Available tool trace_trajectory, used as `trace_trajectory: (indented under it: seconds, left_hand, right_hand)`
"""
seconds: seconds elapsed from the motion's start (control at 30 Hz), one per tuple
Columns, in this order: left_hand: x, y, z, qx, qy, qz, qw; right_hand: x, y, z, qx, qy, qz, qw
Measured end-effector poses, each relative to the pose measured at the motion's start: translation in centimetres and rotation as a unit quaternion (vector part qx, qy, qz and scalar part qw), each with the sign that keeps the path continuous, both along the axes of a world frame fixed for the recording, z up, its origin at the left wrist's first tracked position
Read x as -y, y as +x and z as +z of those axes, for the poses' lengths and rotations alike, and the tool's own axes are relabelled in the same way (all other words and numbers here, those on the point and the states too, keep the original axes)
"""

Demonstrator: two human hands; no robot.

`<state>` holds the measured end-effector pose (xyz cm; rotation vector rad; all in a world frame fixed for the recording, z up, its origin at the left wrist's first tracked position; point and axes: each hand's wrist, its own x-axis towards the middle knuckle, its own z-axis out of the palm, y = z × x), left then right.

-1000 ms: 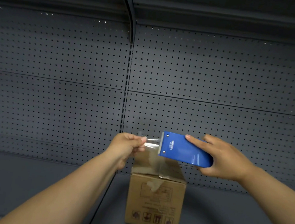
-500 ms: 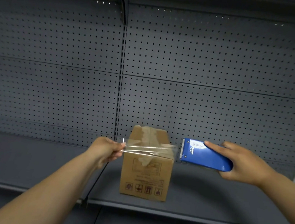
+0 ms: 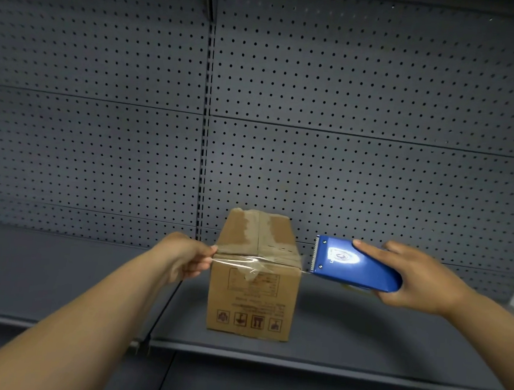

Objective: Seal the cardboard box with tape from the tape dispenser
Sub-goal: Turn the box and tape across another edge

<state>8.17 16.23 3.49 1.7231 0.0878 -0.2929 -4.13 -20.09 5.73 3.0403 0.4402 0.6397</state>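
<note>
Cardboard box [image 3: 253,291] on shelf [image 3: 361,334], left hand [image 3: 186,255] fingers pinching tape [image 3: 253,261] end, right hand [image 3: 419,279] gripping tape dispenser [image 3: 353,264]

surface: dark grey shelf [image 3: 361,337] | on it: cardboard box [image 3: 252,300] (upright, printed symbols along its bottom edge)
</note>
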Motion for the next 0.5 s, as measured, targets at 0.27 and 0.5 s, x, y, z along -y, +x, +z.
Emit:
trace_trajectory:
  seconds: [0.27, 0.5]
  left_hand:
    - [-0.6, 1.3, -1.8, -0.094, -0.052, -0.046, 0.993]
    - [-0.4, 1.3, -4.2, -0.093, -0.146, -0.051, 0.984]
  right_hand:
    - [0.3, 0.6, -0.9, -0.005, 0.015, -0.001, 1.0]
    - [0.1, 0.8, -1.6, 0.002, 0.02, 0.012, 1.0]
